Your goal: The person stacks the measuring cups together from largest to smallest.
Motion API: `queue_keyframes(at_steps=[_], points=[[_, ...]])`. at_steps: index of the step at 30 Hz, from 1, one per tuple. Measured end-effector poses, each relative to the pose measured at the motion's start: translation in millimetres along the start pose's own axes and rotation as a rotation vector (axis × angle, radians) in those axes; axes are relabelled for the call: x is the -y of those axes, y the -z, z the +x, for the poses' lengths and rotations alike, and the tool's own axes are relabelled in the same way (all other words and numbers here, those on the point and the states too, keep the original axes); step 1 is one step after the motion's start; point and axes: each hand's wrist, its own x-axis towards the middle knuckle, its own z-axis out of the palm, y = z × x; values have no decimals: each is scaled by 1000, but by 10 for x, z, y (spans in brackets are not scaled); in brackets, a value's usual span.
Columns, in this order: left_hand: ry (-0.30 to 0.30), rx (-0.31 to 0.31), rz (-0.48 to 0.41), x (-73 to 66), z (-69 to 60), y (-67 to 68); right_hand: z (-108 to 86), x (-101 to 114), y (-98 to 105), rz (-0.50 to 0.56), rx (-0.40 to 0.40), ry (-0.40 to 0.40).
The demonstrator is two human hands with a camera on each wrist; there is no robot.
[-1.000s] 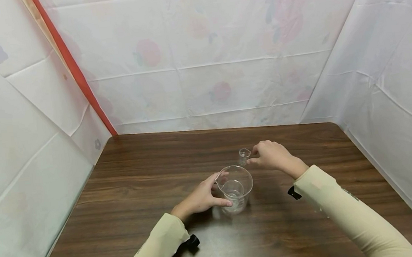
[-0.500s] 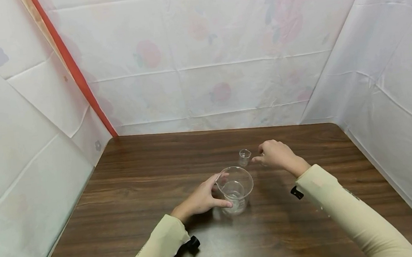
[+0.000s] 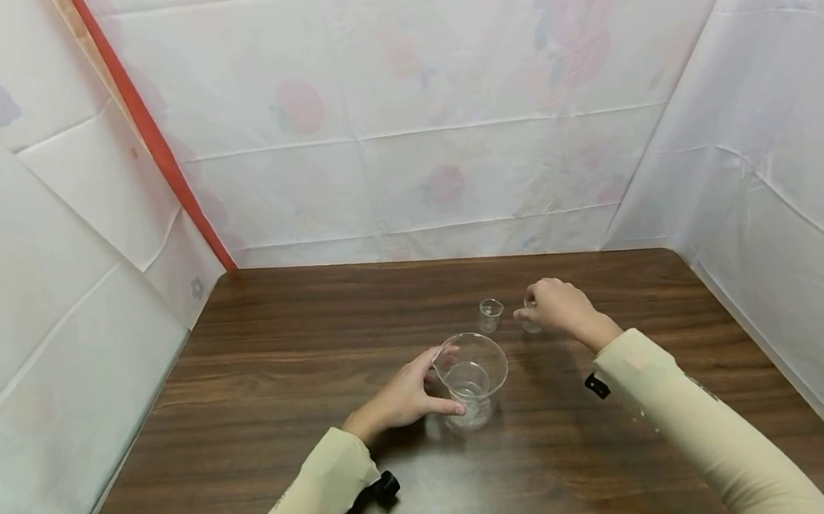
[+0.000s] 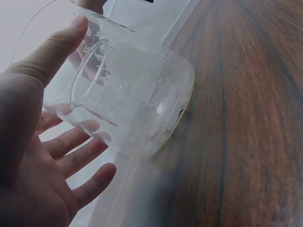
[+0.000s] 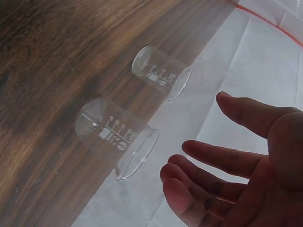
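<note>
A large glass beaker (image 3: pixel 479 411) stands on the table with a smaller glass beaker (image 4: pixel 90 71) nested inside it. My left hand (image 3: pixel 404 392) holds the large beaker from its left side, thumb in front and fingers round behind. Beyond it stands a small clear beaker (image 3: pixel 490 317) with white markings. A second small beaker (image 3: pixel 530 324) stands to its right, partly covered by my right hand (image 3: pixel 556 309). In the right wrist view, the two small beakers, one of them the nearer beaker (image 5: pixel 116 135), stand apart from my loosely bent fingers (image 5: pixel 222 158).
The brown wood-grain table (image 3: pixel 281 371) carries the glassware right of its middle. White patterned sheeting (image 3: pixel 396 108) encloses the back and both sides. A red strip (image 3: pixel 151 142) runs down to the table's back left corner.
My right hand has moved slightly right, away from the first small beaker. The second small beaker, hidden earlier, now shows beside the hand. My left hand and the large beaker stay in place.
</note>
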Motion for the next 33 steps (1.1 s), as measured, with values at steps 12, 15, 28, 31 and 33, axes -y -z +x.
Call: queue_keyframes(at_steps=[12,15,28,31,33], points=[[17,5,-2,-7,7,-4,58,-115,-74,-5,-58,-28],[9,3,-6,-4,12,-6,85,-145,-98,-13,-62,-43],[18,4,-6,6,9,-8,177,-220,-229,11,-36,-108],[16,3,-4,12,13,-11,191,-245,-248,22,-43,-103],[6,4,-3,15,13,-6,195,-257,-252,36,-50,-92]])
